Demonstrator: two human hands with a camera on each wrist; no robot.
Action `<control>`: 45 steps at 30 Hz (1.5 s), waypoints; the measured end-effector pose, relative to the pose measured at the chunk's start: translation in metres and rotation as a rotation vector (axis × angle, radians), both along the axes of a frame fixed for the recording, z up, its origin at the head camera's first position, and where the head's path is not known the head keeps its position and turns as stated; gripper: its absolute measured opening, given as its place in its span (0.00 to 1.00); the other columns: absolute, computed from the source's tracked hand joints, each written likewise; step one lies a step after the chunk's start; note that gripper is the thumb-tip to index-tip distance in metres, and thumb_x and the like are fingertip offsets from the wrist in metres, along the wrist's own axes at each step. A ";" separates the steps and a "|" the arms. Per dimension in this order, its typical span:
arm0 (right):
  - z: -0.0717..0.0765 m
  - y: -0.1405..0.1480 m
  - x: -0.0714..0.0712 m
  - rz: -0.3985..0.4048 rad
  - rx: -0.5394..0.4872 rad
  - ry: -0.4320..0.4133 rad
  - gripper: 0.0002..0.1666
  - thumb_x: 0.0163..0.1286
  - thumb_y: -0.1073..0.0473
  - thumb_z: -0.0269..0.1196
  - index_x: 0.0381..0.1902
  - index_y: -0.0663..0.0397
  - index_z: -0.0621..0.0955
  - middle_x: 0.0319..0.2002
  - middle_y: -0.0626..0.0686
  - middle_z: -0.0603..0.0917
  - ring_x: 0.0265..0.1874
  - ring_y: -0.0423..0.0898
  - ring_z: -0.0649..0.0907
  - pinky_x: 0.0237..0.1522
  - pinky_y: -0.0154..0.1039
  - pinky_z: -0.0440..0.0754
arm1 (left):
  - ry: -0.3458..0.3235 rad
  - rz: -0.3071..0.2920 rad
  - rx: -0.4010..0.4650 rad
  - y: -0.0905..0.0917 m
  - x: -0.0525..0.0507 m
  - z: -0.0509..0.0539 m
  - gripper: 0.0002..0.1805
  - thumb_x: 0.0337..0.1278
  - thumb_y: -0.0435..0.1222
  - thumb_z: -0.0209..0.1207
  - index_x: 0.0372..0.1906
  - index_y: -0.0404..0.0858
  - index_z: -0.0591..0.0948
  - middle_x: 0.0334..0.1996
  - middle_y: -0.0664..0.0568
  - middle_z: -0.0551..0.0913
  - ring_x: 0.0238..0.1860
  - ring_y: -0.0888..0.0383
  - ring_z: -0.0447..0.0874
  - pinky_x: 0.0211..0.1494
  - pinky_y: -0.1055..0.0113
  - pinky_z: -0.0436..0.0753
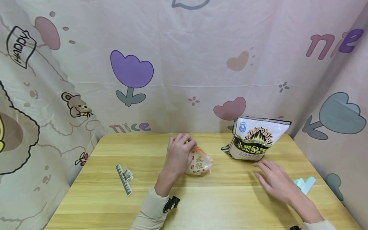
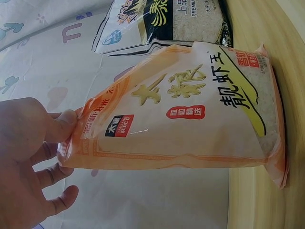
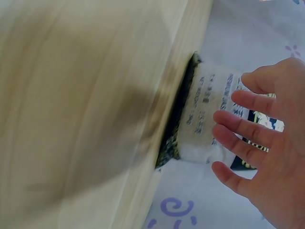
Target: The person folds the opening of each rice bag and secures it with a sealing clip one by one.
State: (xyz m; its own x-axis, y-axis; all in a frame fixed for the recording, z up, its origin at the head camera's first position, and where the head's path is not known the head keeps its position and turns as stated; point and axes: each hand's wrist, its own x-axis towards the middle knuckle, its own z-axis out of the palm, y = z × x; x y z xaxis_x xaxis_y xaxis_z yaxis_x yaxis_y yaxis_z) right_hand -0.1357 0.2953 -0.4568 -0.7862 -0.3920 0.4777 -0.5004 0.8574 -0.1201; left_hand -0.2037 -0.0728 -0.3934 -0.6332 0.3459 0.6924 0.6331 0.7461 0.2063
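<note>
My left hand (image 1: 179, 155) pinches the top edge of an orange and clear bag of rice (image 2: 176, 109) between thumb and fingers. That bag (image 1: 198, 163) stands upright on the wooden table, its printed front turned toward me. To the right, a larger white and black bag of rice (image 1: 254, 139) stands at the back of the table. My right hand (image 1: 273, 180) is in front of this bag with its fingers spread and nothing held. In the right wrist view, the right hand (image 3: 267, 143) covers part of the white and black bag (image 3: 205, 114); contact with it cannot be made out.
A piano-key patterned clip (image 1: 124, 180) lies at the left of the wooden table (image 1: 218, 204). Beside the right wrist lies a light blue clip (image 1: 306, 184), partly hidden by the arm. A printed curtain (image 1: 178, 57) hangs behind and along both sides.
</note>
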 end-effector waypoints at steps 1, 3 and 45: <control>-0.001 0.003 0.000 -0.001 0.001 0.004 0.23 0.61 0.62 0.71 0.55 0.56 0.83 0.50 0.56 0.84 0.51 0.61 0.82 0.49 0.68 0.76 | 0.000 0.000 0.000 0.000 0.000 0.000 0.06 0.60 0.30 0.69 0.34 0.45 0.88 0.36 0.57 0.82 0.42 0.54 0.77 0.45 0.57 0.72; -0.002 0.007 0.001 -0.004 0.004 0.009 0.23 0.60 0.62 0.72 0.55 0.56 0.83 0.49 0.56 0.84 0.50 0.60 0.82 0.48 0.68 0.77 | 0.005 0.001 -0.001 0.000 0.000 0.000 0.06 0.61 0.30 0.69 0.34 0.45 0.88 0.36 0.57 0.82 0.42 0.54 0.77 0.45 0.57 0.72; -0.011 0.092 0.014 -0.029 0.109 0.029 0.24 0.44 0.72 0.67 0.44 0.53 0.85 0.45 0.55 0.83 0.37 0.51 0.83 0.28 0.47 0.79 | -0.030 -0.018 0.026 0.000 0.000 0.001 0.03 0.62 0.31 0.68 0.34 0.44 0.87 0.36 0.56 0.81 0.41 0.54 0.76 0.46 0.58 0.72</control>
